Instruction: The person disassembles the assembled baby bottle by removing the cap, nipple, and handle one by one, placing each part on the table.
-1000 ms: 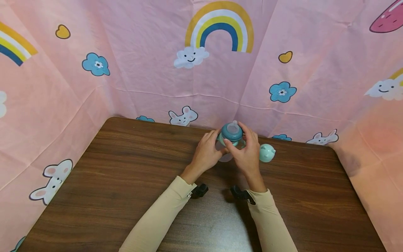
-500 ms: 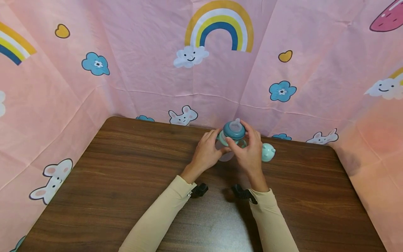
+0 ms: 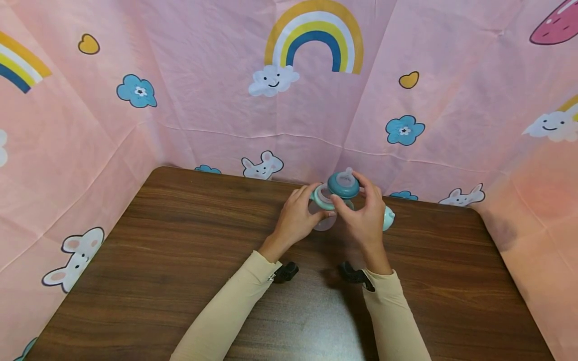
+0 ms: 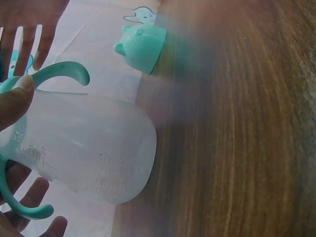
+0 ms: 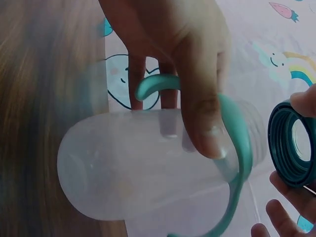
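Note:
A clear baby bottle (image 4: 94, 143) with a mint two-handled ring (image 5: 240, 143) round its neck stands upright on the table. My left hand (image 3: 295, 213) grips it near the neck, thumb across the front in the right wrist view. Above and to the right of the bottle's open mouth, my right hand (image 3: 363, 215) pinches a teal screw collar (image 3: 344, 185) with a clear nipple (image 3: 346, 176) in it. The collar's threaded inside (image 5: 291, 143) shows in the right wrist view, apart from the bottle neck. Beyond the right hand sits a mint cat-eared cap (image 4: 143, 47), partly hidden in the head view.
The dark wood table (image 3: 180, 240) backs onto a pink printed cloth (image 3: 217, 100), which also hangs at the left and right sides. Black wrist mounts (image 3: 286, 272) stick out below both sleeves.
The right hand has lifted the teal collar and nipple off the bottle neck and moved right. The bottle and left hand stay in place. The right hand now covers more of the cap.

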Tool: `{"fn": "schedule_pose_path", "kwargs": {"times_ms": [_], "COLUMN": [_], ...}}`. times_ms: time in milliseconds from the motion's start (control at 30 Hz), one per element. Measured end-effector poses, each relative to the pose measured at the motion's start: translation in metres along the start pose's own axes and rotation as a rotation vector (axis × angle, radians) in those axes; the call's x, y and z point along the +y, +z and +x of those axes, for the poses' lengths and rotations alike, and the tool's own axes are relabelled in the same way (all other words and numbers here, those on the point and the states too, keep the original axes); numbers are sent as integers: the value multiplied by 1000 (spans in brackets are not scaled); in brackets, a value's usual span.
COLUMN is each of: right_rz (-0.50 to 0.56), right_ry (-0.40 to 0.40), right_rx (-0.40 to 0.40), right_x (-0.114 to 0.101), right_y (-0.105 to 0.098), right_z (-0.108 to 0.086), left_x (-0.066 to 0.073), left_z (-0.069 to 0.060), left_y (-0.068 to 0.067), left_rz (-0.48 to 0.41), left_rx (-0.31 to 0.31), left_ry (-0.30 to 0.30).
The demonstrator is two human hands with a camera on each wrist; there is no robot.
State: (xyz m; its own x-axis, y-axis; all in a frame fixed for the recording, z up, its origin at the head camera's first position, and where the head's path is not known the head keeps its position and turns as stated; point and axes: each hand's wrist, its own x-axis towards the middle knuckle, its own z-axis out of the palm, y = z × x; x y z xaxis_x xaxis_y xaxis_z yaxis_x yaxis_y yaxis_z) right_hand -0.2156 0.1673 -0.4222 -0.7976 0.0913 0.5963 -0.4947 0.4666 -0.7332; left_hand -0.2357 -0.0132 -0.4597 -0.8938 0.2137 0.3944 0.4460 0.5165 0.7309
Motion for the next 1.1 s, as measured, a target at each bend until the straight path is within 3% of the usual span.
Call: {"fn": "schedule_pose_path", "kwargs": {"times_ms": [433, 700, 1100], "right_rz": [5, -11, -23], "right_ry": [24, 62, 184], "right_rx": [26, 2, -38], "right_x": [5, 7, 12], "right_y": [-16, -27, -48], "right_z": [5, 7, 10], "left_x": [-1, -1, 1], "left_z": [0, 0, 0], "left_y": [0, 1, 0], "left_rz": [-10, -16, -20], "left_rx": [1, 5, 2], "left_ry": [9, 6, -11]}}
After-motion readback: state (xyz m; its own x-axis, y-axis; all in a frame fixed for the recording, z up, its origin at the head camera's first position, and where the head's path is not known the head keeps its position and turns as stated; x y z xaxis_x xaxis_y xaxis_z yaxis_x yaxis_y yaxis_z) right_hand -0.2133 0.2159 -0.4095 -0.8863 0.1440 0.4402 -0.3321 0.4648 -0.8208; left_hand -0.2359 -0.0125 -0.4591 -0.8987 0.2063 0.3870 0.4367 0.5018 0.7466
